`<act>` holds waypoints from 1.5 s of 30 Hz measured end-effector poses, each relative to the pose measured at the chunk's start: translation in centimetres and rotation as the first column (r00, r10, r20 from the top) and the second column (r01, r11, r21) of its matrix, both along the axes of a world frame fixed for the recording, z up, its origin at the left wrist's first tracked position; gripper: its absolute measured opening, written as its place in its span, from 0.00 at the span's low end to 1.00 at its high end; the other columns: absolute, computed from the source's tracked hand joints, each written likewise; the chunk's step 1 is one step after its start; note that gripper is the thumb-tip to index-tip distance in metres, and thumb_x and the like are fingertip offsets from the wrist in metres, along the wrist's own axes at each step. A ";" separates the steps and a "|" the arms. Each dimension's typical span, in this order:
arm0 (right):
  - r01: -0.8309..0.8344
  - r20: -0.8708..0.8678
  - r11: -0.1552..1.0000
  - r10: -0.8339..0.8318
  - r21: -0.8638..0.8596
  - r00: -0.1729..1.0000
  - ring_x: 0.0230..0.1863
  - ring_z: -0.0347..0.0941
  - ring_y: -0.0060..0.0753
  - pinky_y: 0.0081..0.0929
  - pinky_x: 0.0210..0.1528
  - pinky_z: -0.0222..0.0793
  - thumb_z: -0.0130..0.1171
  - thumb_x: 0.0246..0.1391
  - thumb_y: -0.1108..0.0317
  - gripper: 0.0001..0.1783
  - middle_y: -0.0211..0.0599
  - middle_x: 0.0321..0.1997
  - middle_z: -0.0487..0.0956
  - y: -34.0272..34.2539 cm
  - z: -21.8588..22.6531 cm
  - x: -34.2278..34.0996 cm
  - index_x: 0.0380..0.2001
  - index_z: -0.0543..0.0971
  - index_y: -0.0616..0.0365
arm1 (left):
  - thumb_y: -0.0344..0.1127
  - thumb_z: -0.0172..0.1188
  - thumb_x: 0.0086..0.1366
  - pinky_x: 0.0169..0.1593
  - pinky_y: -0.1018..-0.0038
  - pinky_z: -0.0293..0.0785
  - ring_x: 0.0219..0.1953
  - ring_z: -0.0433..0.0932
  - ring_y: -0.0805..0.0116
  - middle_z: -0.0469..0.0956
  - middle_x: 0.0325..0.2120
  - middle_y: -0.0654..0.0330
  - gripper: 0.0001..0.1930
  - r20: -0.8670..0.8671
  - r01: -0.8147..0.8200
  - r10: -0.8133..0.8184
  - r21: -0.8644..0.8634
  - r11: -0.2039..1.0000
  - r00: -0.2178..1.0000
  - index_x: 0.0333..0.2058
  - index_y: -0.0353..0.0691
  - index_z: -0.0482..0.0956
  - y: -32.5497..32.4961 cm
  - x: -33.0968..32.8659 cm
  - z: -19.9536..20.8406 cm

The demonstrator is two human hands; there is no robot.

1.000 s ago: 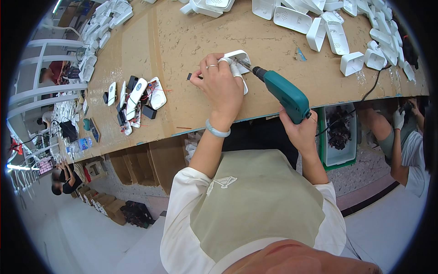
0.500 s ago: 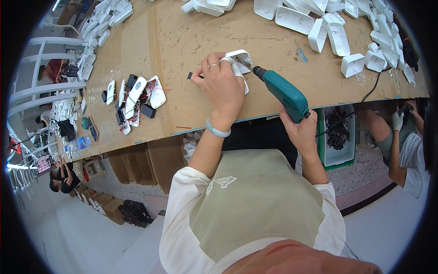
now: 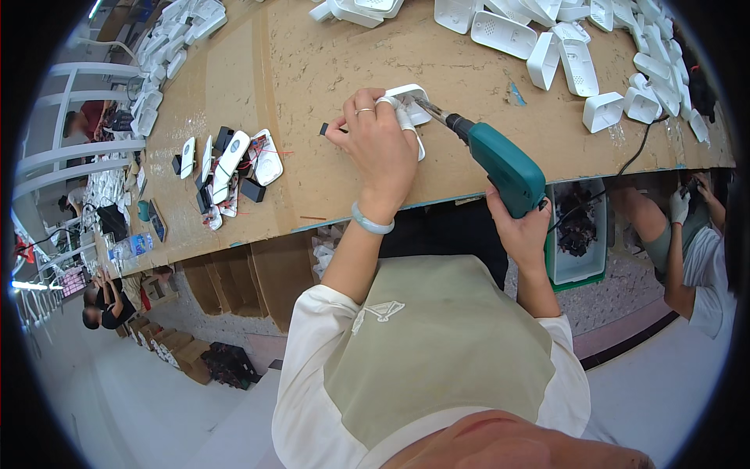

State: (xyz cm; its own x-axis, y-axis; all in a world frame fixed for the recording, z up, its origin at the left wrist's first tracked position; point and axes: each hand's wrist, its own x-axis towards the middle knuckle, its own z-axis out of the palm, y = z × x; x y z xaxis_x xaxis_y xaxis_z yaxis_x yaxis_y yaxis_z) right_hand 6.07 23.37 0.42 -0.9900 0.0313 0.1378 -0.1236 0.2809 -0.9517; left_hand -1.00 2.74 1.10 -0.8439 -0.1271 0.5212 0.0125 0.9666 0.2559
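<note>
My left hand [image 3: 381, 144] is closed on a white plastic housing [image 3: 412, 91], holding it down against the cardboard-covered table. White wrapping covers one or two of its fingers, and much of the housing is hidden under the palm. A small black piece [image 3: 323, 129] shows beside my left thumb. In my right hand [image 3: 522, 234] is a green electric screwdriver [image 3: 506, 168], gripped at its rear end. Its long metal bit slants up and left, with the tip over the housing near my left fingertips. Whether the tip touches a screw cannot be made out.
To the left lies a cluster of white covers [image 3: 231, 166] with black blocks and red wires. Many white housings [image 3: 576, 62] are heaped at the far right, more at the far left. A black cord [image 3: 637, 156] crosses the table's right edge. Below stands a green-rimmed bin [image 3: 580, 270]; a co-worker [image 3: 691, 250] is at right.
My right hand has drawn the screwdriver a little right and toward me, so more of the bit shows. My left hand and the housing are nearly unmoved.
</note>
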 end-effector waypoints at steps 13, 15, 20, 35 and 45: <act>0.135 0.175 0.984 -0.114 -0.116 0.978 0.25 0.73 0.14 0.17 0.29 0.67 0.69 0.53 0.74 0.06 0.25 0.25 0.81 1.5 0.7 2.6 0.32 0.83 0.64 | 0.23 0.59 0.43 0.55 0.55 0.54 0.55 0.69 0.54 0.75 0.48 0.56 0.11 0.022 -0.011 0.011 0.001 1.000 1.000 0.30 0.33 0.80 0.2 0.5 0.4; 0.163 0.162 0.980 -0.144 -0.117 0.976 0.25 0.73 0.14 0.17 0.29 0.67 0.69 0.53 0.74 0.06 0.25 0.25 0.81 1.5 0.9 2.7 0.33 0.82 0.63 | 0.23 0.60 0.44 0.57 0.53 0.54 0.56 0.68 0.51 0.75 0.50 0.53 0.12 0.014 -0.023 0.023 -0.006 1.000 1.000 0.31 0.32 0.81 0.4 0.5 0.5; 0.191 0.105 0.976 -0.180 -0.104 0.978 0.27 0.74 0.14 0.18 0.30 0.68 0.70 0.52 0.74 0.07 0.26 0.27 0.82 1.7 1.3 2.7 0.33 0.82 0.63 | 0.23 0.60 0.46 0.61 0.50 0.53 0.57 0.68 0.47 0.74 0.52 0.47 0.10 0.060 -0.014 0.019 -0.069 0.997 0.998 0.31 0.32 0.80 -0.1 0.8 0.6; 0.202 -0.041 0.979 -0.202 -0.021 0.978 0.22 0.68 0.13 0.16 0.23 0.62 0.65 0.56 0.78 0.13 0.27 0.31 0.79 2.2 2.4 3.5 0.46 0.80 0.65 | 0.37 0.62 0.67 0.53 0.61 0.79 0.57 0.77 0.51 0.74 0.58 0.47 0.27 -0.091 0.071 -0.226 0.993 -0.094 0.970 0.60 0.29 0.68 -18.8 19.2 1.3; 0.431 -0.055 0.903 -0.430 -0.006 0.901 0.20 0.72 0.15 0.20 0.23 0.66 0.67 0.54 0.68 0.10 0.28 0.23 0.80 3.4 5.7 2.5 0.36 0.85 0.63 | 0.34 0.54 0.68 0.35 0.66 0.79 0.34 0.80 0.66 0.81 0.33 0.58 0.09 0.690 -0.680 -0.139 0.723 0.118 0.710 0.41 0.38 0.80 -34.0 40.9 -31.7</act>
State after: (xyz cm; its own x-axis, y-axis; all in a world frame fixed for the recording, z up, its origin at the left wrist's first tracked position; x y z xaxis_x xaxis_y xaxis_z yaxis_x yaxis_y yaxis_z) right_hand 8.56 26.77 6.11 -0.8714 0.4517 0.1915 -0.0399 0.3237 -0.9453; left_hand 39.86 -31.30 -30.63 -0.6076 -0.4099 -0.6803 -0.6953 -0.1394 0.7050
